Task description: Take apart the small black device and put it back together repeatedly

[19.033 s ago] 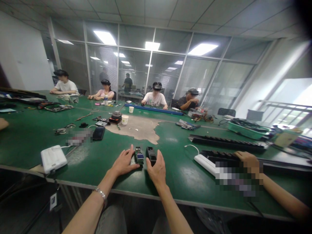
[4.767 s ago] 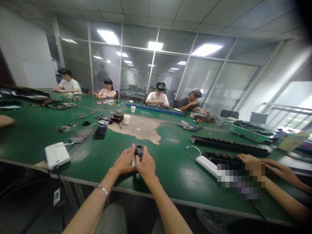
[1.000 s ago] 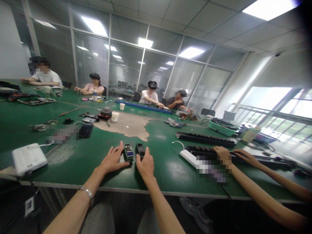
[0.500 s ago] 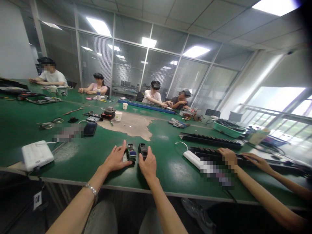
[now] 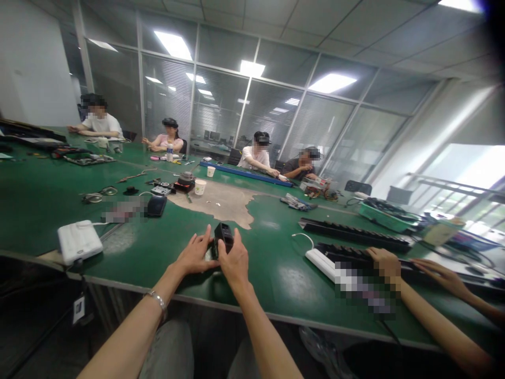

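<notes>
In front of me, close to the near table edge, my right hand grips a small black plastic housing with openings in its upper end. Thumb and fingers press on it from the right. On the other side, my left hand curves its thumb and fingers around the left edge of the small circuit board. The housing now hides most of that board, so I cannot tell whether the two are joined or only touching.
On the left lie a white box with a cable and a black phone-like object. Paper cups stand farther back. At right are a white power strip, black rails and a co-worker's hands. Several people sit opposite.
My right hand has brought the black housing left, up against the circuit board by my left hand, covering most of it. The whole view has shifted slightly.
</notes>
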